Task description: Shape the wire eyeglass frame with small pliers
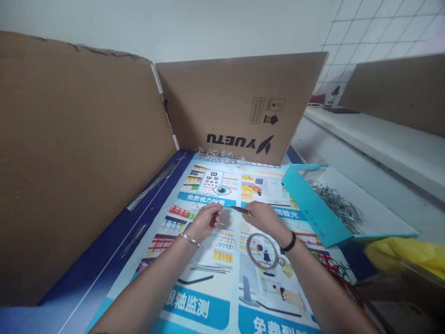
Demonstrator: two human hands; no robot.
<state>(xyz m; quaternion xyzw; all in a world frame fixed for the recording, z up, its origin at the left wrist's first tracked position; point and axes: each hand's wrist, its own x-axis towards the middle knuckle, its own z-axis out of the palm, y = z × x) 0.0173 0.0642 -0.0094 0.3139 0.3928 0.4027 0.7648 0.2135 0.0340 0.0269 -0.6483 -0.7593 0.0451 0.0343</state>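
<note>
"Several thin metal wires (211,269) lie nearest, loose on the printed sheet (233,288)?"

"Yes, between the forearms. Red cords (333,266) lie past the right forearm, and a tape roll (261,266) sits flat just inside the right wrist."

"What are the hands doing?"

"The left hand (204,223), above a silver bangle (190,240), is curled, thumb and fingers pinching a short wire (221,224); its end pokes out below them. The right hand (266,219), with a black band (289,242) at the wrist, is closed round small pliers (240,210). Their dark nose points at the left fingertips. From here I can't tell whether the nose grips anything."

"And beyond?"

"To the right, an open turquoise box (314,208) holds a grey wire tangle (335,204). To the left, a long wire bundle (151,187) lies beside the cardboard. Farther off, a wire heap (219,153) lies at the foot of the back cardboard panel (225,102), which reads YUETU upside down."

"Farthest?"

"A small bottle (333,96) on the white ledge (375,139), then wall tiles (368,28)."
</note>
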